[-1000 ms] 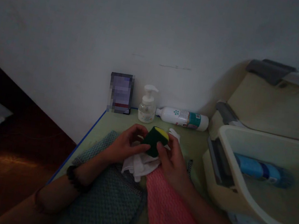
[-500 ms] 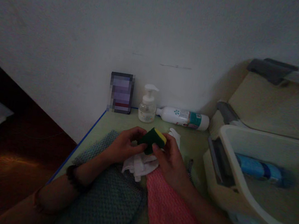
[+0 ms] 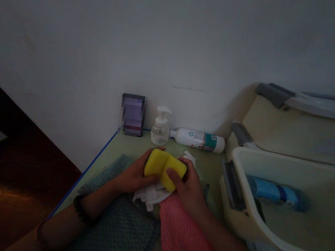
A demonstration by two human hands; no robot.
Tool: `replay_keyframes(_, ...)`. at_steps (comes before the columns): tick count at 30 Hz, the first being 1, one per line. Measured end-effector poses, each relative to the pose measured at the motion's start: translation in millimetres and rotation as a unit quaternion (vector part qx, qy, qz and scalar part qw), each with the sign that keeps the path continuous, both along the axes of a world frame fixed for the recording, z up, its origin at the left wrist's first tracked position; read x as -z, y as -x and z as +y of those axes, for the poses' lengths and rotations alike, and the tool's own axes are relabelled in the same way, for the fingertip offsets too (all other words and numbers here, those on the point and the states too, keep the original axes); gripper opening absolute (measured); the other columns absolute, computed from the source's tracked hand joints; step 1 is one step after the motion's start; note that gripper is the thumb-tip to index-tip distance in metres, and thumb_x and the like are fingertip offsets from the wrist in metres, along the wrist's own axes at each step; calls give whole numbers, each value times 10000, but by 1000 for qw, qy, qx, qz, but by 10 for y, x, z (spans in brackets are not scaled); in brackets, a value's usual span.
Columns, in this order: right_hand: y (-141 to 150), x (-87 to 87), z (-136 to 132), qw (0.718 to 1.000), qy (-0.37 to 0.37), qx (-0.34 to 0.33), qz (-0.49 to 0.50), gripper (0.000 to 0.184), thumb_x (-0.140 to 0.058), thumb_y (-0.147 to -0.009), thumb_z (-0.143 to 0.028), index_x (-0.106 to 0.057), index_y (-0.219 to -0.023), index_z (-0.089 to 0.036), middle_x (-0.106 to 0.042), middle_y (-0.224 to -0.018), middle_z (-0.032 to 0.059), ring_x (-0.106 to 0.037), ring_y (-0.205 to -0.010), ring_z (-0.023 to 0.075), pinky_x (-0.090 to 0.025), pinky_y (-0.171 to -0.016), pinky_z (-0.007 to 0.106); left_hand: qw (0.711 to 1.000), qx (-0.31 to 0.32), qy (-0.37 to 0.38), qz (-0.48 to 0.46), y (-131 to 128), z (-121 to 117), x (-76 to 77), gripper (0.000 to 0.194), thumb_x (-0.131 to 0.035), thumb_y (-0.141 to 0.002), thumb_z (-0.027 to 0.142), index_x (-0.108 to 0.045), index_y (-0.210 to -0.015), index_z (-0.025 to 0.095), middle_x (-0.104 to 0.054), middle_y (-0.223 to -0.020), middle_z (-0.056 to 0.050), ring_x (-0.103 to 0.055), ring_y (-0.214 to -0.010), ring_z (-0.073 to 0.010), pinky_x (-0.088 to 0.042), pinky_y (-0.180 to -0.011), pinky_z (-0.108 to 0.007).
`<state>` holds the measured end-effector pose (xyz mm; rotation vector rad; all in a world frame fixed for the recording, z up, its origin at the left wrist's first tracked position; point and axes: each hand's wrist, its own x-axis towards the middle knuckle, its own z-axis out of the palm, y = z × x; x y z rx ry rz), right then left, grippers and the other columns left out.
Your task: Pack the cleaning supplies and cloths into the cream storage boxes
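Bin [image 3: 321, 232]: open, at the right of the frame; a blue bottle [image 3: 273, 193] lies inside.
Pump bottle [image 3: 160, 133]: clear, white-topped, upright near the middle.
White bottle [image 3: 198, 140]: lying just right of it; green-banded label, print too small and dim to make out.
Sponge [image 3: 157, 164]: yellow, mid-frame, bent along a crease.
Left hand [image 3: 136, 175]: grasping its left end.
Right hand [image 3: 191, 190]: gripping its right end, thumb on the yellow.
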<state>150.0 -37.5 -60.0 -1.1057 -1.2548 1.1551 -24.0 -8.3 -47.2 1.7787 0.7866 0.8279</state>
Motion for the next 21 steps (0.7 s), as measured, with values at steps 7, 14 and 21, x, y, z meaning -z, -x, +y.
replay_keyframes(7,-5,84,18,996,-74,-12,-52,340,-587,-804,-348,-475,-1094,-210,-568,-1014,66,-589,-908,195,-526,-743,328,976,-158,52,-138,-63,136,104,485,-711,-703,283,-481,-1118,181,-609,-1005,-38,-588,-899,-179,-500,-770,-280)
replay_keyframes(14,7,119,-7,982,-129,16,-138,313,-506,-859,-332,-432,-1131,-195,-553,-997,77,-566,-879,206,-501,-772,380,975,-143,87,-145,-68,154,100,276,-595,-804,401,-545,-894,145,-627,-749,-16,-618,-680,-144,-518,-673,-296)
replay_keyframes(21,35,13,-108,952,-193,5,-237,555,-491,-837,-187,-305,-1356,-252,-323,-1297,110,-361,-1239,237,-318,-1057,448,980,-73,119,-142,-78,61,16,508,-760,-627,373,-530,-1030,166,-642,-1076,-99,-602,-1000,-245,-489,-841,-369)
